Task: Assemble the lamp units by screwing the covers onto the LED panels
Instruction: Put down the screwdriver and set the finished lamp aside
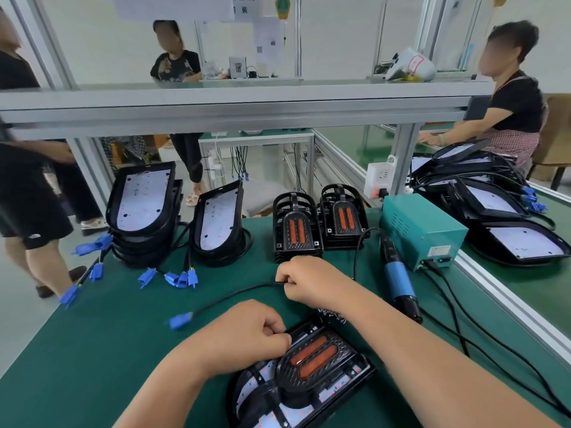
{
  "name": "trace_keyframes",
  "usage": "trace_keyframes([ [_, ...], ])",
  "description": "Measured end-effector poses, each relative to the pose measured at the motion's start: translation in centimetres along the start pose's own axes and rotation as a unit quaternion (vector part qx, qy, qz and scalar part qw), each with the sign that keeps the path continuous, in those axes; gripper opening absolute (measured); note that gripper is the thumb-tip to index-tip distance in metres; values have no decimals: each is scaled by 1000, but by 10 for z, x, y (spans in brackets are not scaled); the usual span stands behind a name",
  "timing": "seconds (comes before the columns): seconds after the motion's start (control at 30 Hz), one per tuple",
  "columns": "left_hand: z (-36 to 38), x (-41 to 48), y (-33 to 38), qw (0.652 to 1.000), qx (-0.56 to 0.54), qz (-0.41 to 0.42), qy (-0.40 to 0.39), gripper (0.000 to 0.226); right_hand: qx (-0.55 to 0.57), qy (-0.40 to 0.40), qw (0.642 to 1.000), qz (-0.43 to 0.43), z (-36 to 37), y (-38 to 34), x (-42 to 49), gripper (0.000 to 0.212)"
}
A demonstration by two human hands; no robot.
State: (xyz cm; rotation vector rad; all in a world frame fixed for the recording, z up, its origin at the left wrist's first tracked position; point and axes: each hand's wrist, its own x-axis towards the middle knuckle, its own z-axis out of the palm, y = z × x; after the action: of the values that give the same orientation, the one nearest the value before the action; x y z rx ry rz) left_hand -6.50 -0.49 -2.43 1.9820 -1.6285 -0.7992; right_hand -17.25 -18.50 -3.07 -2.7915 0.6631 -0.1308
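On the green bench close in front, a black cover with two orange lenses sits on its LED panel. The left hand rests at the cover's edge, fingers curled tight together; whether they pinch anything, I cannot tell. The right hand pinches the unit's black cable, which runs to a blue connector. The electric screwdriver lies just to the right, untouched.

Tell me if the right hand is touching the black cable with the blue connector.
Touching: the head view shows the right hand pinching the black cable between its fingertips.
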Motion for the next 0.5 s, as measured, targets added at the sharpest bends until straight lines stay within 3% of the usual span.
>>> trace_keyframes([
  [0.13, 2, 0, 1, 999, -30, 26, 17, 20, 48, -56, 997, -36, -9, 16, -25, 25],
  [0.3, 5, 4, -2, 994, -64, 67, 64, 22, 193, -25, 981, -3, -20, 34, -52, 24],
  [0.5, 10, 10, -7, 980, -112, 75, 143, 21, 419, 8, 907, 44, -23, 31, -63, 29],
])
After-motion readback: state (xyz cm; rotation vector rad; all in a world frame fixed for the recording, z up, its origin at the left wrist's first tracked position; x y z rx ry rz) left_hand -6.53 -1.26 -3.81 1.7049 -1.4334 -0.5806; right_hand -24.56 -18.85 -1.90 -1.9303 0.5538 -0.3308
